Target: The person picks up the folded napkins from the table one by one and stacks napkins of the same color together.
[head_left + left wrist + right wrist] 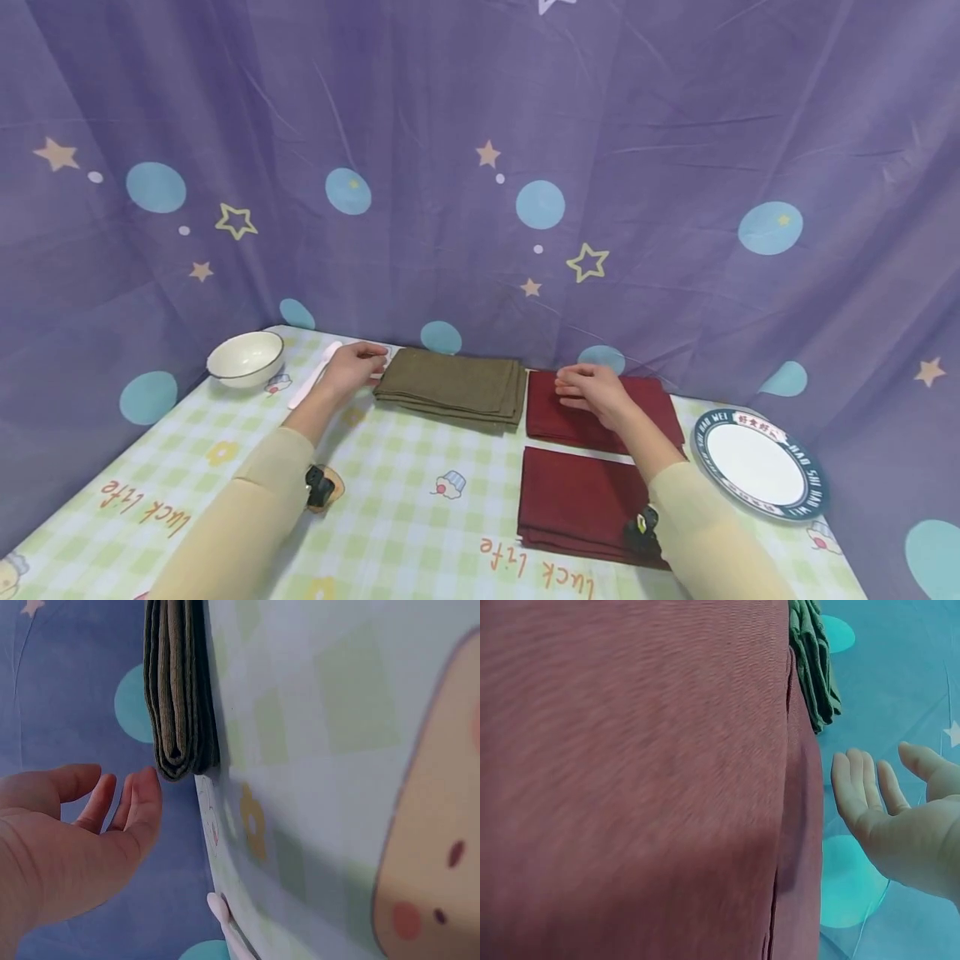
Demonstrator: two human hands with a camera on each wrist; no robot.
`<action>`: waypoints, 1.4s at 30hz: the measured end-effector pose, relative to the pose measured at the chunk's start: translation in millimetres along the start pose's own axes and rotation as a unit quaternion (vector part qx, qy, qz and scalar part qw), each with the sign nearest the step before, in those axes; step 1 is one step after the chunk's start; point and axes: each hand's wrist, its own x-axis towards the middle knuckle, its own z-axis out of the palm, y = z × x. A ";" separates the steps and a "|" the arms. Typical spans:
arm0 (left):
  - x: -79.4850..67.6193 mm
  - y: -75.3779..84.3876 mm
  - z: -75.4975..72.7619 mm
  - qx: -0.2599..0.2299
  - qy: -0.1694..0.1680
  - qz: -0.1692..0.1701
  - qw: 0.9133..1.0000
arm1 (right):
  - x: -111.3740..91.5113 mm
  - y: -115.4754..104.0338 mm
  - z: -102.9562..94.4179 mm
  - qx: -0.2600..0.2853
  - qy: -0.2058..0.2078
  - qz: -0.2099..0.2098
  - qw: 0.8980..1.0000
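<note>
A folded olive-brown cloth (453,383) lies in layers at the back middle of the table. My left hand (356,368) is beside its left end, fingers relaxed and holding nothing; in the left wrist view the fingertips (148,780) come close to the cloth's folded edge (176,690). Over the farther of two folded dark red cloths (645,400) hovers my right hand (596,390), its fingers loosely extended with nothing in them. The nearer dark red cloth (577,500) lies in front, partly covered by the right forearm.
A white bowl (246,360) with a dark rim stands at the back left, and a white spoon (315,375) lies between it and my left hand. On the right is a white plate (756,462) with a dark green patterned rim. A purple curtain (420,275) hangs behind the table.
</note>
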 end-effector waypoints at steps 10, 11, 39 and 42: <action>-24.8 7.0 14.6 0.007 -0.036 0.025 0.999 | -28.3 8.6 -12.5 0.017 -0.003 0.001 1.000; -27.2 7.8 17.0 0.006 -0.040 0.025 0.999 | -31.7 8.9 -13.8 0.019 -0.001 0.003 1.000; -65.8 2.7 88.5 -0.053 -0.192 -0.021 0.980 | -100.7 35.6 -53.3 0.021 0.009 0.017 1.000; -68.1 4.8 94.5 -0.055 -0.207 -0.025 0.977 | -107.2 36.2 -60.4 0.017 0.005 0.019 1.000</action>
